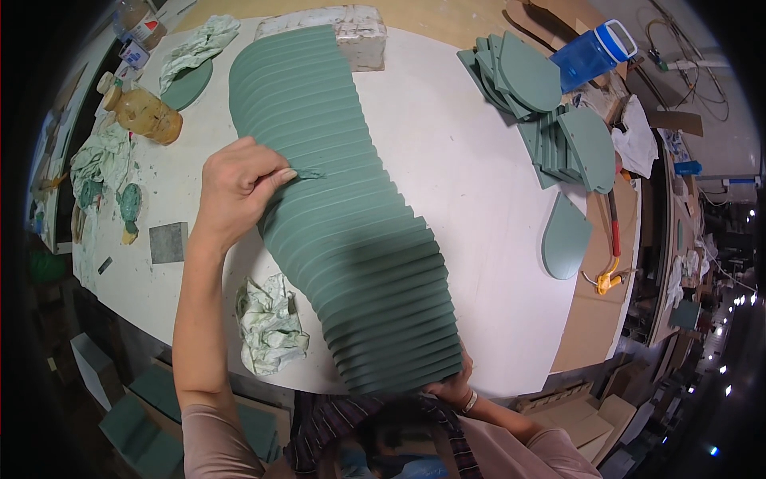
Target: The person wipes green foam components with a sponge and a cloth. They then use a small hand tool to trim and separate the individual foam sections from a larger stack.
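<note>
A long row of overlapping green panels point(303, 104) with rounded left ends runs from the far middle of the table toward my body. Over the row's left side, my left hand point(235, 184) is closed in a pinch on a small dark green scrap point(309, 173), which touches the panels. What the scrap is made of, I cannot make out. My right hand point(456, 386) is at the near right corner of the row, against the nearest panels. Most of its fingers are hidden behind them.
Crumpled cloth point(271, 326) lies left of the row. A bottle of amber liquid point(144, 112) and a grey square point(168, 243) are farther left. Stacked green panels point(527, 76), a blue jug point(589, 57) and a red-handled tool point(614, 231) are at right. A whitish block point(363, 38) touches the row's far end.
</note>
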`<state>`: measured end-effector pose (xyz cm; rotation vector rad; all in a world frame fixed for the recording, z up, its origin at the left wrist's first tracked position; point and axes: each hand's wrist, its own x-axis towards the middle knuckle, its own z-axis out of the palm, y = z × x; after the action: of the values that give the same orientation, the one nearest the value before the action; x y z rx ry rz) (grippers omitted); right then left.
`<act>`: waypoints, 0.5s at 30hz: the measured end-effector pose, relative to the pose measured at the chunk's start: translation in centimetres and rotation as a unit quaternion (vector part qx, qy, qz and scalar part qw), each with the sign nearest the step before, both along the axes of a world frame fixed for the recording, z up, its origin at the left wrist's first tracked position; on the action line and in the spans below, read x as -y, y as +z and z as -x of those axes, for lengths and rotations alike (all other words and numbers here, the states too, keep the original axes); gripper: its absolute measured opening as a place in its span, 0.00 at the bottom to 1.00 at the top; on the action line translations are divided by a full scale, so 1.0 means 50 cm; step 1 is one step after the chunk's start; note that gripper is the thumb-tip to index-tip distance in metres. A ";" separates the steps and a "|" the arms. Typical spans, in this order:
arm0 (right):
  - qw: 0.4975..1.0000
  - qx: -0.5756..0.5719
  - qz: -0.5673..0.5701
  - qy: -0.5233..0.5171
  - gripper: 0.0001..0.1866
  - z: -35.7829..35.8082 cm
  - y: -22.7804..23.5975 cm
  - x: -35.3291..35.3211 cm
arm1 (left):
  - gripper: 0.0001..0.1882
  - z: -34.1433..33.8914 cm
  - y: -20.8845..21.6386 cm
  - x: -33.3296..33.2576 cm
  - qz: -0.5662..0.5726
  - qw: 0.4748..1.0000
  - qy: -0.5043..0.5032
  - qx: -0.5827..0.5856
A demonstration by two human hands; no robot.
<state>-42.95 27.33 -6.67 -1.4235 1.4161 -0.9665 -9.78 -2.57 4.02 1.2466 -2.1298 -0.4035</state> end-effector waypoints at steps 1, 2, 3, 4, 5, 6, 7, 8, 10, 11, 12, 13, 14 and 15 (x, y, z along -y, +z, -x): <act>1.000 0.001 0.000 0.001 0.62 -0.001 0.002 0.001 | 0.05 -0.001 -0.002 0.001 0.004 1.000 0.001 -0.003; 1.000 0.005 -0.002 -0.001 0.62 -0.003 0.004 0.002 | 0.05 -0.003 -0.003 0.001 0.008 1.000 0.003 -0.006; 1.000 0.008 -0.004 -0.004 0.62 -0.004 0.007 0.004 | 0.05 -0.005 -0.003 0.002 0.008 1.000 0.002 -0.007; 1.000 0.008 -0.004 -0.005 0.62 -0.004 0.010 0.005 | 0.05 -0.007 -0.001 0.001 0.008 1.000 -0.002 -0.001; 1.000 0.004 -0.003 -0.008 0.62 -0.005 0.012 0.007 | 0.05 -0.008 0.000 0.001 0.007 1.000 -0.005 0.006; 1.000 0.001 -0.003 -0.010 0.62 -0.007 0.014 0.007 | 0.05 -0.008 -0.001 0.000 0.008 1.000 -0.005 0.006; 1.000 0.002 -0.002 -0.010 0.62 -0.007 0.014 0.007 | 0.05 -0.006 -0.004 -0.002 0.008 1.000 -0.003 -0.002; 1.000 0.000 -0.004 -0.008 0.62 -0.008 0.013 0.006 | 0.05 -0.005 -0.005 -0.004 0.007 1.000 -0.002 -0.010; 1.000 -0.004 -0.006 -0.006 0.62 -0.006 0.012 0.006 | 0.05 -0.005 -0.005 -0.004 0.009 1.000 0.002 -0.015; 1.000 -0.009 -0.004 -0.004 0.62 -0.005 0.011 0.006 | 0.05 -0.005 -0.004 -0.004 0.010 1.000 0.006 -0.019; 1.000 -0.014 -0.002 -0.003 0.62 -0.004 0.011 0.005 | 0.05 -0.006 -0.003 -0.006 0.010 1.000 0.006 -0.020; 1.000 -0.015 -0.002 -0.003 0.62 -0.004 0.011 0.005 | 0.05 -0.008 -0.001 -0.008 0.004 1.000 0.005 -0.009; 1.000 -0.009 -0.003 -0.010 0.62 -0.006 0.013 0.006 | 0.04 -0.010 -0.001 -0.008 -0.001 1.000 0.003 0.003; 1.000 -0.002 -0.004 -0.015 0.62 -0.007 0.014 0.006 | 0.04 -0.012 -0.003 -0.009 -0.001 1.000 0.003 0.003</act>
<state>-42.58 27.02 -5.96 -1.4028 1.4470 -0.9764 -9.19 -2.12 3.88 1.2577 -2.1301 -0.3999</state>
